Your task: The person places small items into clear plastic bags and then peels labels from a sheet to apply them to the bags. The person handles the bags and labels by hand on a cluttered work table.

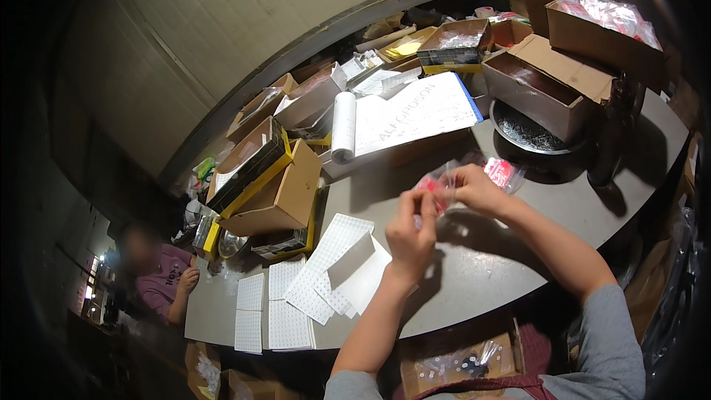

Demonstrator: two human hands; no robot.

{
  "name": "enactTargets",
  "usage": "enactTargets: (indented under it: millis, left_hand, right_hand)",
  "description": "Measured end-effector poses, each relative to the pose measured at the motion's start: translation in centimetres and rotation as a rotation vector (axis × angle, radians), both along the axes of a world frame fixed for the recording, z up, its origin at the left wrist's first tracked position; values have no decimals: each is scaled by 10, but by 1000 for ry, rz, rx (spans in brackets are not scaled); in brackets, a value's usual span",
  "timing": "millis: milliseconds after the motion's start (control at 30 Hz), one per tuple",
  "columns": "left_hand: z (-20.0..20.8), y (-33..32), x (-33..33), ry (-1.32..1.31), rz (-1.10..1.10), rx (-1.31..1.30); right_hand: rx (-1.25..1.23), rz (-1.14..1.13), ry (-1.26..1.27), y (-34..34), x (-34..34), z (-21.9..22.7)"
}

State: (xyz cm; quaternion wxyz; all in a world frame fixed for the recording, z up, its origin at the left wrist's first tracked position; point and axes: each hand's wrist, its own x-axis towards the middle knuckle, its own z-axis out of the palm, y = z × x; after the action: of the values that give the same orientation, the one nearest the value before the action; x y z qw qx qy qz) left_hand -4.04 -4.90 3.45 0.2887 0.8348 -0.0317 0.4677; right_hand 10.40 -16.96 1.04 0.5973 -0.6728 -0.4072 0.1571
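Observation:
Over the table, a small clear plastic bag with red print (pixel 435 190) is held between my two hands. My left hand (pixel 412 237) pinches its near left side. My right hand (pixel 478 190) grips its upper right edge, slightly blurred. Just past my right hand lies another clear bag with red print (pixel 501 171). Left of my left hand, several white sheets with small printed grids (pixel 326 263) lie overlapping on the table. What the held bag contains is too blurred to tell.
A metal bowl of small metal parts (pixel 535 137) sits at the right, partly under an open cardboard box (pixel 537 96). Large white papers and a roll (pixel 344 127) lie at the back. Open boxes (pixel 278 196) line the left. Another person (pixel 159 274) sits at the far left.

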Motion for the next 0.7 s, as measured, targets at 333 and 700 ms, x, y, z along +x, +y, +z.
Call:
enactTargets:
  millis: [333,700]
  left_hand:
    - [1,37,8,361,-336,-1017]
    - [-20,37,12,167,-177,-809]
  right_hand:
    - [265,76,574,2,-1,12]
    - [-27,340,504,-7,-21,34]
